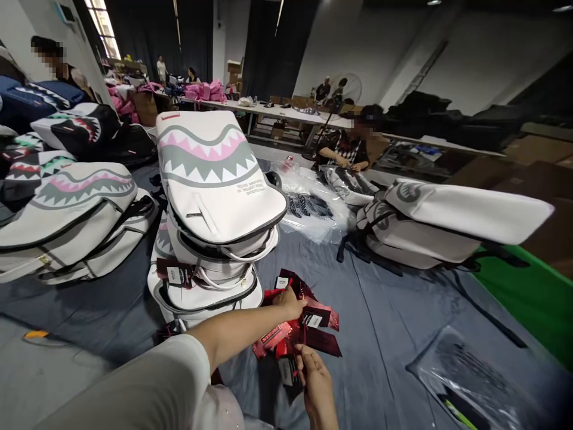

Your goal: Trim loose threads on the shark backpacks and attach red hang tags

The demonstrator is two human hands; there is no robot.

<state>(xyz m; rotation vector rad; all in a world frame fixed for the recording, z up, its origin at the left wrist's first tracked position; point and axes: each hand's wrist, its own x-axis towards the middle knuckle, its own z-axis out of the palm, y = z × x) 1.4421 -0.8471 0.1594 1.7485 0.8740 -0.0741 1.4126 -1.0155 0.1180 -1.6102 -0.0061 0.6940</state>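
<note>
A pile of red and dark red hang tags [322,341] lies on the grey cloth, some with white labels. My left hand [290,303] reaches over the pile from the left, its fingers closed among the tags; what they grip is too small to name. At the near edge of the pile, my right hand [313,370] pinches something thin, perhaps a tag's string. Left of the tags stands a stack of white backpacks [215,179] with a pink and grey shark-mouth print. One dark red tag [179,276] hangs from the stack's side.
More backpacks [80,209] are heaped at the left. Others [430,221] lie at the right beside a green bin [528,298]. Clear plastic bags [474,382] rest at the lower right. Across the table a person [349,146] handles a bag.
</note>
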